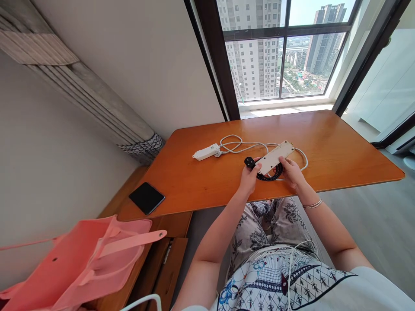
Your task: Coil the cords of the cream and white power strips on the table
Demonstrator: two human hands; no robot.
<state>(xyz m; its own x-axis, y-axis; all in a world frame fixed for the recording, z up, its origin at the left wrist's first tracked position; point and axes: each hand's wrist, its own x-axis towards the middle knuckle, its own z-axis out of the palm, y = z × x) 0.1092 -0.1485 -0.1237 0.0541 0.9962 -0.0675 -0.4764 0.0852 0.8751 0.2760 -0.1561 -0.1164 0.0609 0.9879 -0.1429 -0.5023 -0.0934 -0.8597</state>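
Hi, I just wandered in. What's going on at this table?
A person's left hand and right hand hold a flat, cream-white rectangular block above an orange-brown wooden table, with a coiled black cable bunched beneath it. A slim white plastic bar lies farther left on the table, beside a looped white cord. A flat black rectangular device rests near the table's left corner.

The counter (197, 183) is a smooth, orange-brown wooden top with rounded corners. A dark-screened tablet (147, 198) lies flat at its near left corner, and farther back, left of the middle, lies a white power strip (206, 152), with a loosely looped white cord (254, 143) spreading rightward.
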